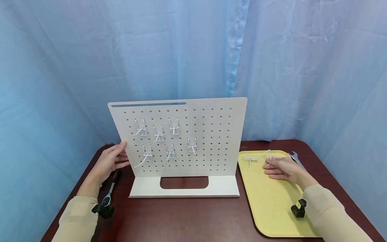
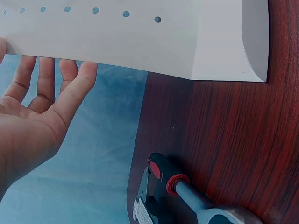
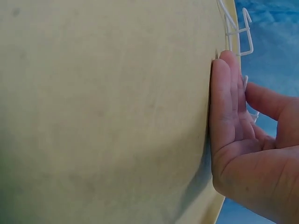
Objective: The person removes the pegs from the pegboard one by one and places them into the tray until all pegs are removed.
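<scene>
A white pegboard [image 1: 211,141] stands on its base on the table, several white wire hooks [image 1: 174,130] fitted in its holes. My left hand [image 1: 109,160] holds the board's left edge, thumb on the front and fingertips [image 2: 88,70] at the rim and behind. Over the far part of the yellow tray [image 1: 266,201], my right hand [image 1: 284,169] pinches a white wire pegboard hook [image 1: 267,153] between thumb and fingers. Most of that hook is hidden by the fingers. Another wire hook [image 1: 250,159] lies at the tray's far left corner.
A ratchet wrench [image 1: 108,198] and a tool with a black-and-red handle [image 2: 170,175] lie left of the board. A metal wrench [image 1: 294,157] shows beyond the tray's far right corner. Blue curtains [image 1: 181,50] surround the dark red-brown table [image 1: 169,218].
</scene>
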`<move>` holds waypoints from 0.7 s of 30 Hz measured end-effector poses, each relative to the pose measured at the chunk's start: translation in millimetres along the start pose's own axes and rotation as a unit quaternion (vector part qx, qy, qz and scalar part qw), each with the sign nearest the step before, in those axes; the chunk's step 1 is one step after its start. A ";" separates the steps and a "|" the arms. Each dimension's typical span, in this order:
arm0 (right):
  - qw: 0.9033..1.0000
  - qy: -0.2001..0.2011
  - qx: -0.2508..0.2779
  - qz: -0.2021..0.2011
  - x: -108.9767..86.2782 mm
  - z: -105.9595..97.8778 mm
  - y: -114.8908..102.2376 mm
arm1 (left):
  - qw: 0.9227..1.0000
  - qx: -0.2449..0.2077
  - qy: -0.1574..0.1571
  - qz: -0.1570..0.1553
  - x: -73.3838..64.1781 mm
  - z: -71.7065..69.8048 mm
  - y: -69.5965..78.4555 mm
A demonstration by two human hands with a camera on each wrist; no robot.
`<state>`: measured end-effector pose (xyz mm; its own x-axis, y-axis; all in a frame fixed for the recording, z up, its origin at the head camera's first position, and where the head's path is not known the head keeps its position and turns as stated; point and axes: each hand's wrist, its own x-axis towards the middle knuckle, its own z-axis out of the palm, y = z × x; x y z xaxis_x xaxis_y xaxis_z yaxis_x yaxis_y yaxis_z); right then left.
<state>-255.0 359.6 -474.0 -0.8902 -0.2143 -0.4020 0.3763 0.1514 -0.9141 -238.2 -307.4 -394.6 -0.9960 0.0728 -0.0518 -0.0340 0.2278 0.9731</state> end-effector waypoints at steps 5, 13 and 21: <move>1.000 0.007 0.004 0.007 2.5 2.4 0.4 | 1.000 0.006 0.005 -0.001 -0.4 -2.5 -0.2; 1.000 0.021 -0.004 0.013 0.6 1.8 1.5 | 1.000 0.008 0.001 0.004 0.9 -0.7 1.7; 1.000 0.014 0.006 0.016 -0.5 2.0 4.4 | 1.000 0.006 -0.001 0.004 -0.1 0.4 0.0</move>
<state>-252.4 358.5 -478.0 -0.8845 -0.1829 -0.4292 0.4073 0.1462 -0.9015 -238.1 -307.0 -394.6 -0.9960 0.0770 -0.0444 -0.0249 0.2379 0.9710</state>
